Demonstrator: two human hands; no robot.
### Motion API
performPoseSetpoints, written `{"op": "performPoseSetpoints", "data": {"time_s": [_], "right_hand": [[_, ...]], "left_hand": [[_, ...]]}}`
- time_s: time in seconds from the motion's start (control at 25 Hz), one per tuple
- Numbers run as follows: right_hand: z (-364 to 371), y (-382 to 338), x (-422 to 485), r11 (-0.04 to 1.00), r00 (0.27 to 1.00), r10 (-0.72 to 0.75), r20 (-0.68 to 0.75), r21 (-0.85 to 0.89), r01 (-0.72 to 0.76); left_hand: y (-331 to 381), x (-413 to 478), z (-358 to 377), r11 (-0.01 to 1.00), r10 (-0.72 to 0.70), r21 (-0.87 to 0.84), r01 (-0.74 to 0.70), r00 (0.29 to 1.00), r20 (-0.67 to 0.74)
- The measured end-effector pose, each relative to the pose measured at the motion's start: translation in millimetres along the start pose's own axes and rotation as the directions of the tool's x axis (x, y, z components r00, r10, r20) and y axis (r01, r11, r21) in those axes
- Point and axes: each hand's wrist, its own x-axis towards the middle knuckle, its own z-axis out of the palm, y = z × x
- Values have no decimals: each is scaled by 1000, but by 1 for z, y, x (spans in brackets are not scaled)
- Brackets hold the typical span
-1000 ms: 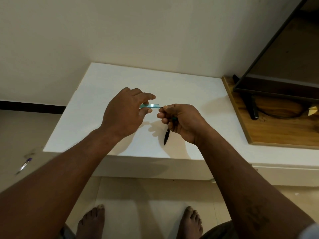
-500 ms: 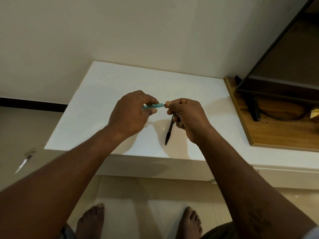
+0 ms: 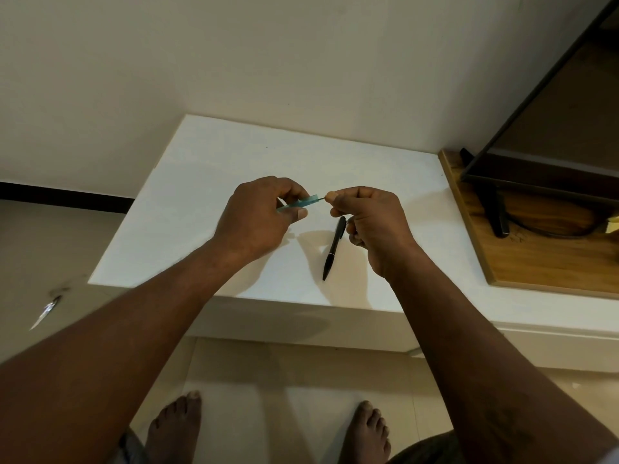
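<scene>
My left hand (image 3: 259, 217) pinches a thin translucent teal pen barrel (image 3: 303, 201) above the white table (image 3: 207, 182). Its free end points right, towards my right hand (image 3: 375, 226). The thumb and forefinger of that hand pinch something small at the barrel's tip; it is too small to make out. The lower fingers of my right hand curl round a black pen (image 3: 333, 249), which hangs slanting down over the table with its tip towards me.
A wooden board (image 3: 542, 262) lies at the table's right, carrying a dark screen on a black stand (image 3: 495, 209). A wall stands just behind the table. On the floor at left lies a small shiny object (image 3: 45, 311). My bare feet (image 3: 174, 426) are below the table's front edge.
The black pen has swung out from under my right hand, so more of its length shows. Both hands stay close together, still holding the teal barrel between them.
</scene>
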Motion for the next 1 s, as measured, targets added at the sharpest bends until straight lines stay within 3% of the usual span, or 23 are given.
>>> {"op": "performPoseSetpoints", "data": {"time_s": [1.0], "right_hand": [[0, -3, -4, 996, 995, -75, -68, -53, 71]], "left_hand": [[-4, 3, 2, 1000, -17, -17, 18, 1000, 22]]}}
